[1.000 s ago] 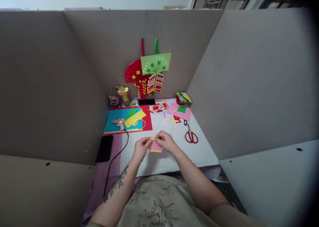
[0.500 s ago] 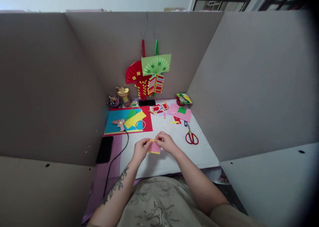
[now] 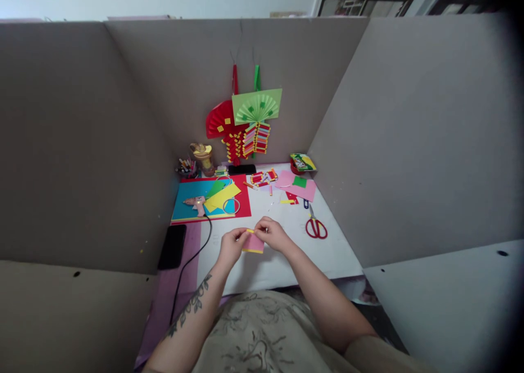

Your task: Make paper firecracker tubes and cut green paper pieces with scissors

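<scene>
Between both hands is a small piece of pink paper (image 3: 254,244) with yellow strips along its upper and lower edges. My left hand (image 3: 231,244) pinches its upper left corner, and my right hand (image 3: 271,234) pinches the upper right. The paper is held just above the white table cover (image 3: 282,264). Beyond the hands lie several small red, pink and yellow paper rolls (image 3: 262,178). Red-handled scissors (image 3: 316,228) rest to the right of my right hand.
A glue gun (image 3: 197,203) lies on coloured paper sheets (image 3: 186,190), its black cord running toward me. Left of it is a black phone (image 3: 172,246). Red and green paper fans (image 3: 257,108) hang on the grey back panel (image 3: 180,78). Pink paper (image 3: 305,190) lies at right.
The view has shifted very slightly. Both hands keep the same pinch on the pink paper, with hardly any movement.
</scene>
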Demonstrator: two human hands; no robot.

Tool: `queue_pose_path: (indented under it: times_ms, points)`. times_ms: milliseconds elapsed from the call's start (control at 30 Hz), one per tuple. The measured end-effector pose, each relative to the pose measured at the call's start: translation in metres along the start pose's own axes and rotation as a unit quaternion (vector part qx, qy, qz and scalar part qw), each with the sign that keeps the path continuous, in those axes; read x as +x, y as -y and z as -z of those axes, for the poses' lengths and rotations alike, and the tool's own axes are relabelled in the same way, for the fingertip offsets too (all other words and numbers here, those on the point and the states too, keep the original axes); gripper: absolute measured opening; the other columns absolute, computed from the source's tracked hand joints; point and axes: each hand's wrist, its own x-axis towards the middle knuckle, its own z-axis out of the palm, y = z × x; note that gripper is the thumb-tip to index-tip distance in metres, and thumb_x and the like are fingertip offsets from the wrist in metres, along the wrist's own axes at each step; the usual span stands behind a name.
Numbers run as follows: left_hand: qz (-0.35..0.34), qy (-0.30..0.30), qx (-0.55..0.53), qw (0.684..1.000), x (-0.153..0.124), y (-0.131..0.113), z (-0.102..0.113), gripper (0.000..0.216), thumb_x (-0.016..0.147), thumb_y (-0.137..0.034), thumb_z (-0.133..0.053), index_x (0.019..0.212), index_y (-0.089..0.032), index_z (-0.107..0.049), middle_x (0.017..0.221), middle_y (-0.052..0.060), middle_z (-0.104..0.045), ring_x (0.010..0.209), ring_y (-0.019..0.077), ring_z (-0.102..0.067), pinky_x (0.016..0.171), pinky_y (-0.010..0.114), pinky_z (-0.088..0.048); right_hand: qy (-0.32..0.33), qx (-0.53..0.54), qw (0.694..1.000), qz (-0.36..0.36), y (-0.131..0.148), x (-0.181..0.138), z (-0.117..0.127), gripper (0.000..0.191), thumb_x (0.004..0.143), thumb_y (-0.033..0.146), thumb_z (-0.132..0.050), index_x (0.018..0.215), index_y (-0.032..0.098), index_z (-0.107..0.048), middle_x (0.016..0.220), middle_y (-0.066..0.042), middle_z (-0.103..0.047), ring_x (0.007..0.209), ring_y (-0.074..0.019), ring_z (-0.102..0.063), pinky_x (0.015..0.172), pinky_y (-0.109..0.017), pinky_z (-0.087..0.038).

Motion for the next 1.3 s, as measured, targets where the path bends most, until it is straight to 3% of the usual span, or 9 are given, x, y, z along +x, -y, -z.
queue_pose_path:
  times_ms: [1300]
  points:
    - [0.0,0.014,-0.015,1.0,0.005,0.001,-0.005,0.028,0.073,-0.037,-0.06,0.083,-0.014,-0.071,0.081,0.008,-0.071,0.075,0.0198,-0.062,0.069,0.029,-0.047,0.002,0.016,1.0,-0.016,-0.01,0.006,0.001,0.01,0.069,0.011,-0.056,0.064,0.017,-0.061,0.071,0.001,-0.052,0.067,-0.012,-0.052,0.063,-0.024,-0.039]
